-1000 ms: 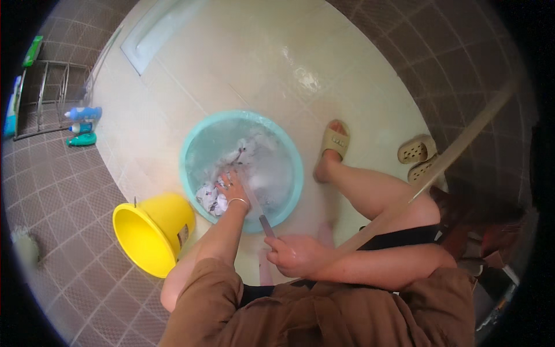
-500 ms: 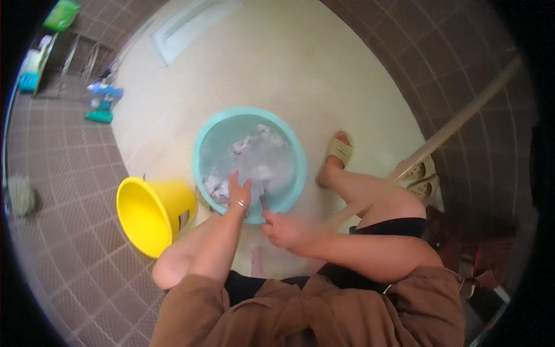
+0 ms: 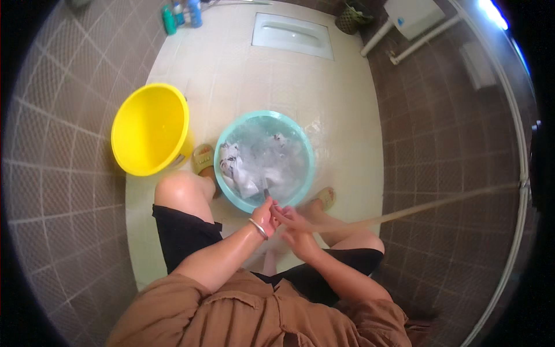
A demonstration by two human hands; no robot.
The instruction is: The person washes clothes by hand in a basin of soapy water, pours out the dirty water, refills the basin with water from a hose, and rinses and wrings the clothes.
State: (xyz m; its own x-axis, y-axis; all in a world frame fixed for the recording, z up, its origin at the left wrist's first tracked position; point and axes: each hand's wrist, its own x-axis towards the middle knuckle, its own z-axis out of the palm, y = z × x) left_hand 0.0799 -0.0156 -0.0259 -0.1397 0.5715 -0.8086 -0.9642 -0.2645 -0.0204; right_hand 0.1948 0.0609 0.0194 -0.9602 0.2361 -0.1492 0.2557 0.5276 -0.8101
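Observation:
A light-blue basin (image 3: 309,151) of foamy water stands on the floor between my feet. Soaked white cloth with dark markings (image 3: 232,163) lies at the left side of the water. My left hand (image 3: 266,216), with a bracelet at the wrist, is closed round a hose (image 3: 399,217) close to its end. Right beside it my right hand (image 3: 297,230) grips the same hose. The dark hose tip points into the basin at its near rim, and water splashes below it. My fingers partly hide the hose between the hands.
A yellow bucket (image 3: 151,128) stands left of the basin. The hose stretches across my right leg to a pipe (image 3: 523,179) on the right wall. A white squat toilet (image 3: 292,36) lies in the floor at the far end; bottles (image 3: 180,16) stand by the left wall.
My left hand has come back from over the water, where it was open, to the hose beside my right hand. The view has swung right, and the cloth has shifted in the water.

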